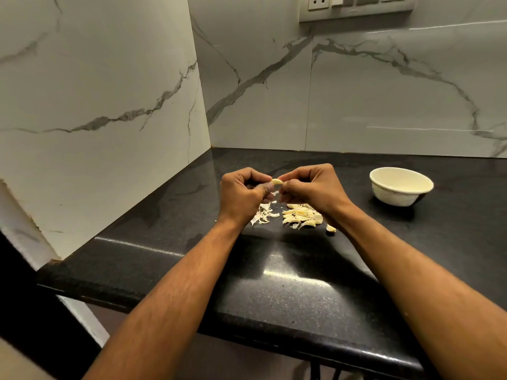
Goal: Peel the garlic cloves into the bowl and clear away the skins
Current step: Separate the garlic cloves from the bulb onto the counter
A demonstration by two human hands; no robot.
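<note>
A pale garlic clove (276, 182) is pinched between my left hand (242, 193) and my right hand (311, 187), both held just above the black counter (274, 283). Fingers of both hands curl around it. Under my hands lies a heap of several garlic cloves (300, 216), with one clove (331, 229) apart at the right. White papery skins (263, 215) are scattered left of the heap. A cream bowl (401, 186) stands on the counter to the right; its inside looks bare from here.
Marble-patterned walls (109, 91) close the counter at the left and back, meeting in a corner. A socket panel (356, 6) sits high on the back wall. The counter's rounded front edge (137, 294) runs diagonally below my forearms.
</note>
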